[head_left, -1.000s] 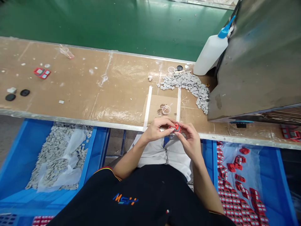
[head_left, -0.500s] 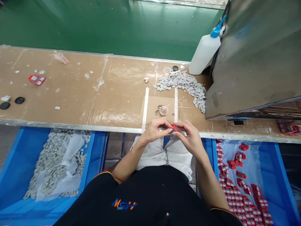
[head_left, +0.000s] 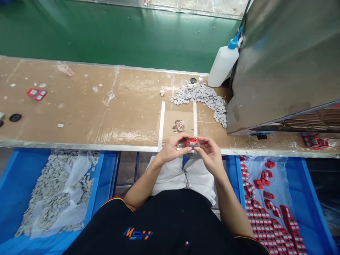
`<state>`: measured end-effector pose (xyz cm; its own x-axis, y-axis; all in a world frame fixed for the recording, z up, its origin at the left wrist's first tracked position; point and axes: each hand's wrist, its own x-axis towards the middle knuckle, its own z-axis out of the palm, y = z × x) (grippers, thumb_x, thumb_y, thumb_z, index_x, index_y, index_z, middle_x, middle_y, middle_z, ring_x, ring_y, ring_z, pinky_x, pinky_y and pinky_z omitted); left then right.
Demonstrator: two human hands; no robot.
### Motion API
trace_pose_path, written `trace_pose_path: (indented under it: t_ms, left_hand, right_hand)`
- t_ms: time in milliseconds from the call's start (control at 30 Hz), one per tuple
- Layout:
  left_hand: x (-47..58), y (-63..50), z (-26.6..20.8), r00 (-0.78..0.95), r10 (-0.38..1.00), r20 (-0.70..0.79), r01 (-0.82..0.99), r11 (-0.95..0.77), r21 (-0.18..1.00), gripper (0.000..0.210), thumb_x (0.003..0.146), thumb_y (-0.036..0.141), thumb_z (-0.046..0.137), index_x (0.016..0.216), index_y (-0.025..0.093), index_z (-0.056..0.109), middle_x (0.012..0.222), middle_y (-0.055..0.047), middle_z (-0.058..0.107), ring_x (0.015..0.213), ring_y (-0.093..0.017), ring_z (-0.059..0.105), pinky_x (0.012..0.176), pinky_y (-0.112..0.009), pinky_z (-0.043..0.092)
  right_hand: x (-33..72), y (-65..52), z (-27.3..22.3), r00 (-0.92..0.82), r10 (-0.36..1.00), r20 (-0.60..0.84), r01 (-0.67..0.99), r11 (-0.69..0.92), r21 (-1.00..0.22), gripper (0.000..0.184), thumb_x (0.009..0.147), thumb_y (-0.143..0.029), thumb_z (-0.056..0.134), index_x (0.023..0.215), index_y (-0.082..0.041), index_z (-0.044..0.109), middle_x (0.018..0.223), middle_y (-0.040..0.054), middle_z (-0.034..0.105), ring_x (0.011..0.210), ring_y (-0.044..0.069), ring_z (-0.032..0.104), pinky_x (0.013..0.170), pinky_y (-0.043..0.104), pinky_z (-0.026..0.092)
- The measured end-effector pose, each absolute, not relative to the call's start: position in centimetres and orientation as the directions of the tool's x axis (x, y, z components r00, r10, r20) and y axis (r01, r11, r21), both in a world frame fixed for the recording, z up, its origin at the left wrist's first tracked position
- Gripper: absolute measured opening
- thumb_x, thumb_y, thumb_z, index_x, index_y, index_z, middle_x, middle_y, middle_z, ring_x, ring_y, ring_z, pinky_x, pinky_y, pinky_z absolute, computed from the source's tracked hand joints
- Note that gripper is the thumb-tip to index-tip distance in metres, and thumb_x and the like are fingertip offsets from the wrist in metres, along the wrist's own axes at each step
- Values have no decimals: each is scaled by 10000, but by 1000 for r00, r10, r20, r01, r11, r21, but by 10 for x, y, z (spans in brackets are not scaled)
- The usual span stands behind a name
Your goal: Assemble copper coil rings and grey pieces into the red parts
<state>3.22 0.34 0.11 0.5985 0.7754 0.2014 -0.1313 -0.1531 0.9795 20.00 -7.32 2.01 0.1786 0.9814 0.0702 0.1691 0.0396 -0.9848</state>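
Between my fingertips, at the front edge of the bench, is a small red plastic piece with a grey part (head_left: 192,142), like the body of a toy car. My left hand (head_left: 174,147) pinches its left side, and my right hand (head_left: 211,152) grips its right side. Just beyond my hands, a small clear cup (head_left: 182,126) stands on a cardboard patch (head_left: 170,118) between two white tape strips. Farther back lies a heap of small grey rectangular pieces (head_left: 209,97).
A white squeeze bottle (head_left: 223,65) with a blue nozzle stands by a metal housing (head_left: 278,67). Grey pieces fill the left blue bin (head_left: 102,177); red pieces lie in rows in the right blue bin (head_left: 300,184). Another red piece (head_left: 36,94) lies at far left.
The red piece has been turned between my fingers, so its broad side with the grey part now shows. Both hands still hold it. The whole view has shifted slightly.
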Motion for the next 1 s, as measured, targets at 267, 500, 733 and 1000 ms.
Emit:
trace_pose_path:
  t_ms: [267,500,733,1000]
  left_hand:
    - [31,1,1,615,741,270,57,-383,922,322,879,270,703,1176,147,690,942,-74,711,810,-169,670,761,-293,582]
    - [30,2,-1,626,744,233,11,-307,952,325,868,228,682,1181,141,689,966,-61,652,775,-139,696,705,-252,623]
    - [28,4,1,650,735,195,9,-264,964,293,850,197,681,1138,145,697,944,-48,619,848,-150,695,787,-274,643]
    - [32,2,3,627,755,192,6,-251,968,286,829,159,685,1115,154,693,942,-36,613,844,-139,686,785,-260,643]
  right_hand:
    - [207,-76,23,172,977,124,364,54,-930,165,930,-384,630,973,-236,690,1051,97,662,1025,243,657,870,406,581]
    - [210,-70,24,62,983,171,441,126,-889,77,947,-270,583,909,-225,632,1004,81,679,933,211,663,795,360,568]
    - [212,-66,25,-2,988,156,497,137,-857,124,944,-247,585,827,-222,617,862,44,630,826,198,626,745,334,510]
    - [214,-64,25,-4,988,154,448,139,-883,79,912,-222,579,834,-223,592,945,64,653,926,207,648,814,347,517]
